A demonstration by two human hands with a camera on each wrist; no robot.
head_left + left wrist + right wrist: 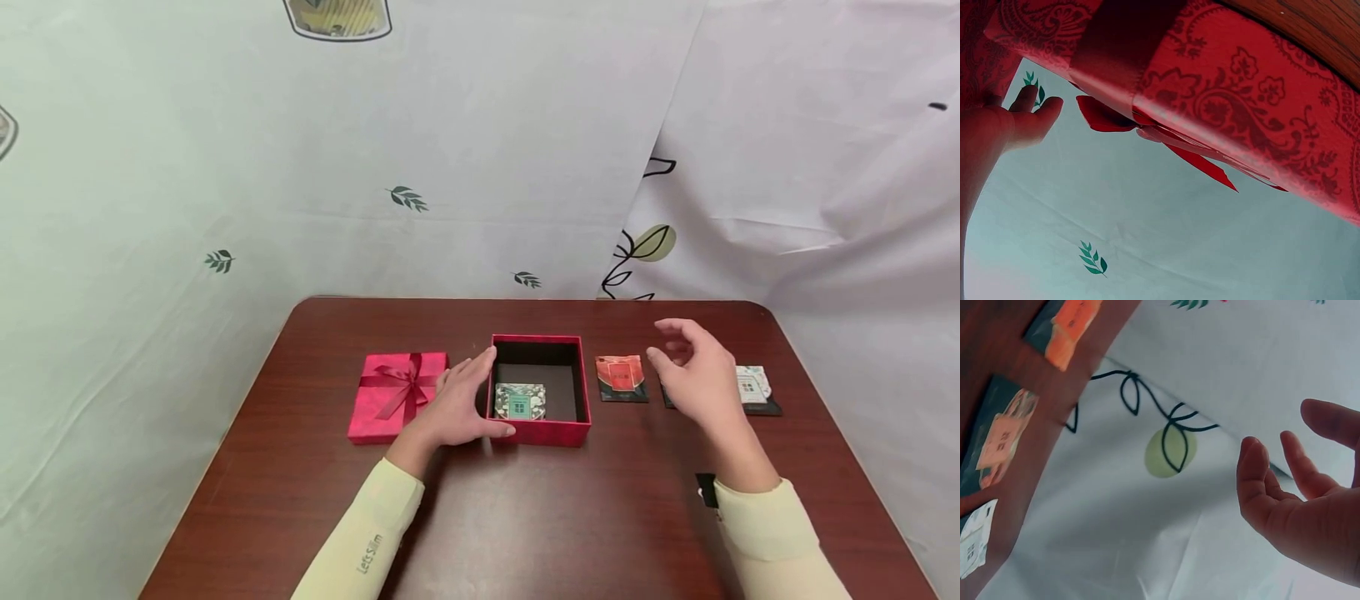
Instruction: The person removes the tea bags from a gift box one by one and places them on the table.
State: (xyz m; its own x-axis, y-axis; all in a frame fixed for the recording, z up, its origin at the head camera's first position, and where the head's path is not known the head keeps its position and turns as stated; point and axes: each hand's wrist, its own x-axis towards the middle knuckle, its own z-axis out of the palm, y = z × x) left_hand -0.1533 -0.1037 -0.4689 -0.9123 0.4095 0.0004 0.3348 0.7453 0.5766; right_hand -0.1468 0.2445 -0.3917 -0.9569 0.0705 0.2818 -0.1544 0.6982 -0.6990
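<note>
An open red gift box (540,432) with a dark inside stands mid-table. A green-and-white patterned packet (520,402) lies in its front left part. My left hand (459,407) rests against the box's left side, fingers extended along it and thumb at the front wall. My right hand (697,375) hovers above the table to the right, fingers loosely bent, with nothing between them. Left of it lies an orange-and-black packet (622,378). Under the hand is a pale orange packet (1000,447), mostly hidden in the head view. To its right lies a white-and-black packet (752,385).
The red box lid (369,417) with a dark red ribbon bow lies left of the box, beside my left forearm. A white printed cloth (480,167) hangs behind the brown table (525,525). A small black item (707,487) shows by my right wrist.
</note>
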